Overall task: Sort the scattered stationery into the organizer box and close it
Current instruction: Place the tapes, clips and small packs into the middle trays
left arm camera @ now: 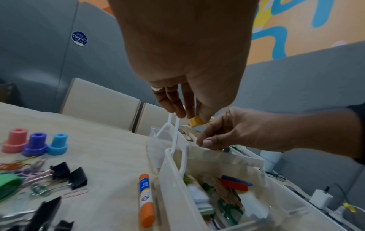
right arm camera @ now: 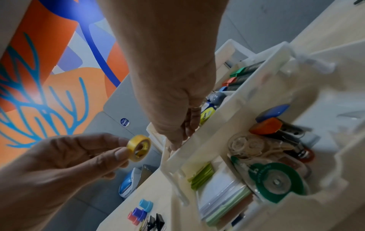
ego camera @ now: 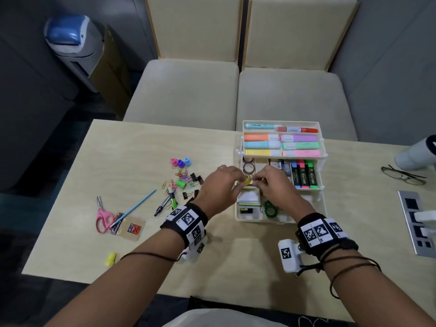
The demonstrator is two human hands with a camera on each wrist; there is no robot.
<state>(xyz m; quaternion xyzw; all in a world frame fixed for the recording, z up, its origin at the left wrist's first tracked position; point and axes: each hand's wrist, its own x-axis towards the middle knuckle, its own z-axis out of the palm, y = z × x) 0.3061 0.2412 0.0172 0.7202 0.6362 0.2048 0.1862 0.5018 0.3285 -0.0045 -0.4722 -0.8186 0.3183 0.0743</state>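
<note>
Left hand (ego camera: 220,185) pinches yellow tape roll (ego camera: 247,180) beside right hand (ego camera: 273,182).

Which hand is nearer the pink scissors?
Left. The left hand is over the organizer's left edge, right of the pink scissors; the right hand is farther right, over the organizer box.

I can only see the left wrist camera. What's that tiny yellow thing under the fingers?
Observer: A small yellow tape roll, whole in the right wrist view; the left hand pinches it.
Operator: Are there scissors anywhere?
Observer: Yes, the head view shows pink scissors on the table, left of the organizer box.
Operator: What's in the top tray?
Observer: Pastel highlighters in rows.
</note>
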